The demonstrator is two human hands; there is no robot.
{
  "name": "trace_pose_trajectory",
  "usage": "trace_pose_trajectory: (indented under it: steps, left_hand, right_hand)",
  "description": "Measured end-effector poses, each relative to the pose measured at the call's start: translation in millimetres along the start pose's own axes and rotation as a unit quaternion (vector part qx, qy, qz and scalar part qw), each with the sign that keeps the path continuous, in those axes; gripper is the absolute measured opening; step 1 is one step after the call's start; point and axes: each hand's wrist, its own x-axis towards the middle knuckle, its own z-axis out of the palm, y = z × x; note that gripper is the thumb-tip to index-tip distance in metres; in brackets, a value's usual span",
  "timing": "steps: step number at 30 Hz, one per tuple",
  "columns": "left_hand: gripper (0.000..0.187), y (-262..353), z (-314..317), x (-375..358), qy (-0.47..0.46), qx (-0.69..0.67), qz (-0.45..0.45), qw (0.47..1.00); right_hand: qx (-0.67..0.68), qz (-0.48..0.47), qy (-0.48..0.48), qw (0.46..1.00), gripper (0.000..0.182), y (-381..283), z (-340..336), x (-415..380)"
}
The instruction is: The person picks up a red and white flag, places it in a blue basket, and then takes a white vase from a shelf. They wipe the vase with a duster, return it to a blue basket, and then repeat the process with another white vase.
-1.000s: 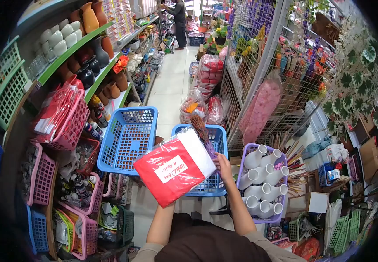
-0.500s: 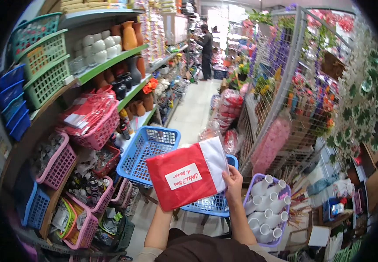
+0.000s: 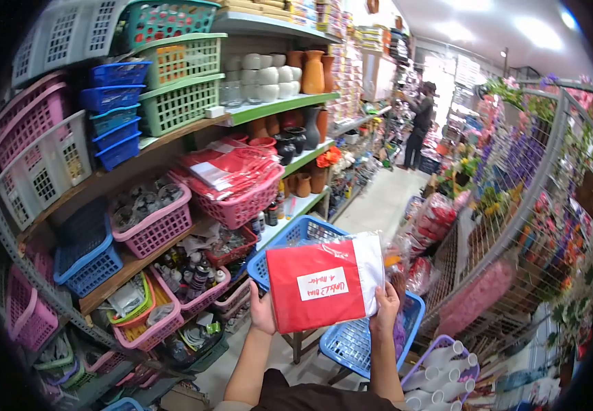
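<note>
A flat plastic packet of folded red-and-white cloth [image 3: 327, 308], with a white handwritten label on its front, is held up before me between both hands. My right hand [image 3: 384, 308] grips its white right edge, thumb in front. At the lower left edge, my left hand [image 3: 263, 312] supports the packet with the thumb raised beside it and the other fingers hidden behind. Beneath the packet are a blue plastic basket [image 3: 351, 346] and, farther back, another blue basket [image 3: 310, 226], partly covered by it.
To the left, shelves carry a pink basket [image 3: 241, 205] piled with similar red packets, plus several other baskets and pots. A purple basket of white vases [image 3: 440, 377] stands at lower right, near a wire mesh rack [image 3: 502, 226]. Another person [image 3: 419, 127] stands down the aisle.
My view has turned left, bringing more shelving in. The packet has levelled out and my left hand, earlier mostly hidden under it, now shows at its left edge.
</note>
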Motion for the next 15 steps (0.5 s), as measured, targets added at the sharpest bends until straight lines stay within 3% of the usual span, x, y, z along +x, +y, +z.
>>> trace_pose_trajectory:
  steps: [3,5,7,10,15]
  left_hand:
    - [0.079,22,-7,-2,-0.009,0.069,0.027,0.997]
    - [0.072,40,-13,-1,0.034,0.147,-0.024,0.988]
    - [0.068,60,-29,9,0.029,0.117,-0.032,0.992]
    - [0.068,97,-13,21,0.089,0.315,-0.067,0.943]
    - [0.062,148,-39,42,0.065,0.439,-0.045,0.895]
  right_hand:
    - [-0.006,0.031,-0.022,0.999,0.027,19,15,12]
    - [-0.004,0.038,-0.03,0.999,0.026,34,29,19]
    - [-0.016,0.056,-0.031,0.998,0.028,47,44,27]
    - [0.002,0.066,-0.044,0.997,0.029,59,74,39]
    - [0.048,0.07,-0.062,0.994,0.045,85,116,69]
